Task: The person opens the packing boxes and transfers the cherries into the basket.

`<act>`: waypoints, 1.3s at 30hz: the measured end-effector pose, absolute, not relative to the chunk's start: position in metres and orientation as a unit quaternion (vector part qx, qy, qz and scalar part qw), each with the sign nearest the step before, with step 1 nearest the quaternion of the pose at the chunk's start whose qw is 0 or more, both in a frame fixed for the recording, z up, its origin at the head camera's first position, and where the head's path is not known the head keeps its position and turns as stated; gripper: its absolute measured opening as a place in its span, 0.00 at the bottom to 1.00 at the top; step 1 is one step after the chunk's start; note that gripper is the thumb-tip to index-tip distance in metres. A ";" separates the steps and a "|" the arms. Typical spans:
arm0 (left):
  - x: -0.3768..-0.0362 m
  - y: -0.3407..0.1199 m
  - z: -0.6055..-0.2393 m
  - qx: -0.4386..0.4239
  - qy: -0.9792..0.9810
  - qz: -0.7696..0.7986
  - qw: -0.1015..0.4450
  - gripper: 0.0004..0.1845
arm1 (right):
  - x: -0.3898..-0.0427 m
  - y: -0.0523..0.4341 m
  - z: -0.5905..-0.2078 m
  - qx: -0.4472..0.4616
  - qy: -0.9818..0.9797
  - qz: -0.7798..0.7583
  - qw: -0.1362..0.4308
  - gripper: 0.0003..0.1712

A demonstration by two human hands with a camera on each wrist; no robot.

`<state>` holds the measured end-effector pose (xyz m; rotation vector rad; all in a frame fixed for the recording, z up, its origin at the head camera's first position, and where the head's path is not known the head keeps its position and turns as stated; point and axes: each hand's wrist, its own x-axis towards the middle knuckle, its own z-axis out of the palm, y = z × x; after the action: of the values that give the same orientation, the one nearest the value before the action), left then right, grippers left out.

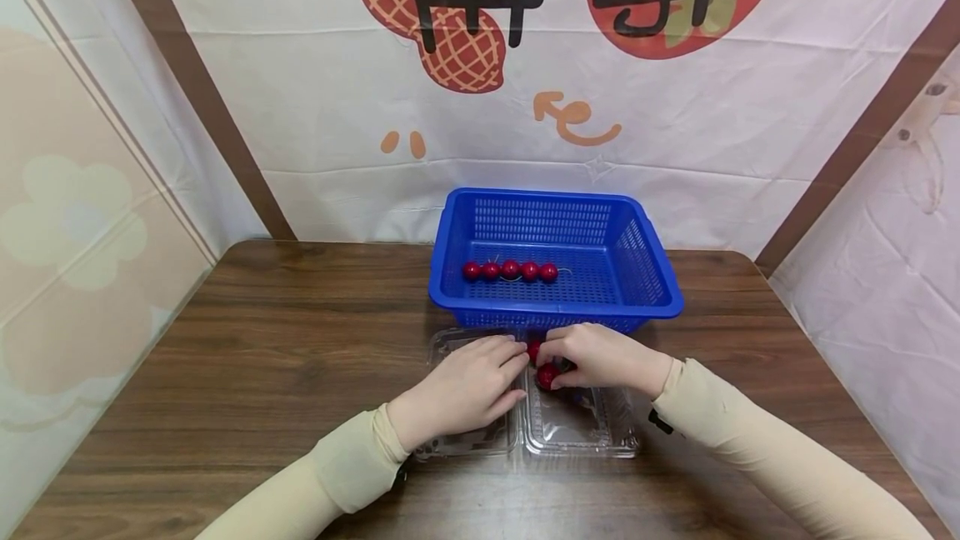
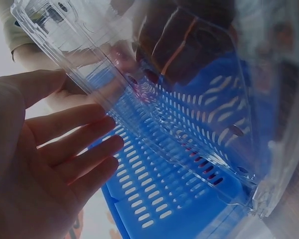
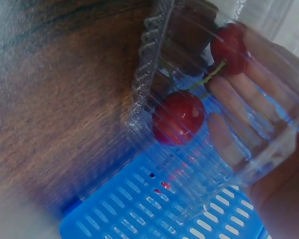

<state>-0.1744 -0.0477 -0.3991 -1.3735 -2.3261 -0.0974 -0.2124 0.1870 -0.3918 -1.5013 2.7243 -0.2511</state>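
Note:
A clear plastic clamshell box (image 1: pixel 573 438) lies opened flat on the table, its other half (image 1: pixel 442 348) to the left. My right hand (image 1: pixel 600 357) reaches into the right half and pinches a red cherry (image 1: pixel 547 376) between thumb and fingers. Just beyond it, a second cherry (image 3: pixel 179 118) lies in the box near the far end; a green stem shows between the two in the right wrist view. My left hand (image 1: pixel 468 386) lies over the left half, fingers straight and fingertips at the middle edge. Seen from the left wrist, those fingers (image 2: pixel 84 149) are extended, holding nothing.
A blue perforated basket (image 1: pixel 667 294) stands right behind the box. Several red cherries (image 1: pixel 510 271) with stems lie in a row inside it. The brown wooden table (image 1: pixel 225 407) ends at a white printed cloth wall (image 1: pixel 337 182).

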 end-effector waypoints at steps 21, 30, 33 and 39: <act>-0.175 -0.047 -0.398 -0.494 -0.844 -0.038 0.208 0.21 | -0.213 0.183 -0.401 -0.510 0.854 -0.101 0.029 0.14; -0.175 -0.047 -0.398 -0.493 -0.844 -0.038 0.210 0.21 | -0.215 0.184 -0.403 -0.509 0.853 -0.115 0.030 0.14; -0.175 -0.047 -0.398 -0.492 -0.845 -0.038 0.206 0.21 | -0.214 0.184 -0.403 -0.510 0.851 -0.119 0.030 0.14; -0.175 -0.046 -0.398 -0.491 -0.847 -0.036 0.198 0.21 | -0.215 0.184 -0.404 -0.510 0.852 -0.114 0.027 0.14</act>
<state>-0.1752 -0.0459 -0.3983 -1.3749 -2.3706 -0.1013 -0.2148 0.1845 -0.4042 -1.5765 2.6308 -0.3536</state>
